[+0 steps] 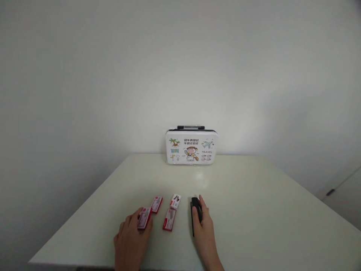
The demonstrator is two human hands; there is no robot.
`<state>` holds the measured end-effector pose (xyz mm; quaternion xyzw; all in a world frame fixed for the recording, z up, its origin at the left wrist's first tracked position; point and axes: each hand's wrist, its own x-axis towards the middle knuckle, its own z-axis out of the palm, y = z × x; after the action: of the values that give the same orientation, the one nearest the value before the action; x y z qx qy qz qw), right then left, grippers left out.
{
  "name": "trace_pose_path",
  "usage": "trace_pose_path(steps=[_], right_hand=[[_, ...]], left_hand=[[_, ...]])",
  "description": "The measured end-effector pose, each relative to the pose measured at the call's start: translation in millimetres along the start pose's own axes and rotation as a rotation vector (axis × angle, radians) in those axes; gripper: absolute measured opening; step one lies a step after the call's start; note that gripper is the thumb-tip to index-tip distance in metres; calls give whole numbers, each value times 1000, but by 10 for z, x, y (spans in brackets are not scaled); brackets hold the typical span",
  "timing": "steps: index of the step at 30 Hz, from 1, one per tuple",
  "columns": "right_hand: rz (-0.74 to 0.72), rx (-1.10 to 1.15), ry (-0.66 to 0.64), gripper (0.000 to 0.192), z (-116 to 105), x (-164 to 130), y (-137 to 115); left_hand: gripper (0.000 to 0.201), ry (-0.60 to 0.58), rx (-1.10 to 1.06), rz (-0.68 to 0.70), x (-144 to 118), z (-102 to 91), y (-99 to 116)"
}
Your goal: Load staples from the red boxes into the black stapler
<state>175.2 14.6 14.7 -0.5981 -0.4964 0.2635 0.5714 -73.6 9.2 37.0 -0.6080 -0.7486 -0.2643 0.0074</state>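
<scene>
My left hand [130, 241] rests on the table's near edge with its fingers closed around a small red and white box [144, 218]. My right hand [204, 231] lies on a black stapler [195, 212], fingers over its top. Between the hands lies another small red box [169, 219]. Two more small boxes sit just beyond: a red one [156, 204] and a white one [175, 201].
A pale table [254, 210] stands against a white wall. At its far edge stands an upright white carry case [191, 147] with cartoon prints and a black handle. A white cabinet [344, 195] is at the right.
</scene>
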Motion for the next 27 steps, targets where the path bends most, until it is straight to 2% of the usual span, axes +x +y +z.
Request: trace_pose_path(steps=[2,4,7,9,11,13,17,19,21,24,27], right_hand=[[10,25,6,70,-16,-9,-20],[18,34,-4,68,-40,-19,-52],[-9,0,-28,70,-78,-51,-103],[-58,-42,-30,73,-97,-88,-124],[-102,-80,-33,71,-118,-135,-129],[-120,-105,-40,68,-161,-182,-124],[-131,-155,-79,51,-369,-211,-113],[-168,-219,-119,41,-499,-179,-122],[-231,-308,-165,41,-585,-128,-156],[-330,-415,-283,48,-555,-52,-279],[-358,-423,-382,46,-370,-5,-462]], left_hand=[[42,-23,48,-5,-102,-58,-39],[42,24,83,-9,-176,-82,30],[37,99,52,86,-277,-25,312],[34,72,-9,228,-342,69,541],[40,51,-30,318,-389,178,724],[49,63,-18,311,-408,264,816],[35,20,-51,298,-434,274,752],[32,-40,-97,365,-476,216,681],[41,-95,-140,465,-528,165,636],[57,-187,-165,628,-578,159,622],[62,-231,-163,709,-573,227,617]])
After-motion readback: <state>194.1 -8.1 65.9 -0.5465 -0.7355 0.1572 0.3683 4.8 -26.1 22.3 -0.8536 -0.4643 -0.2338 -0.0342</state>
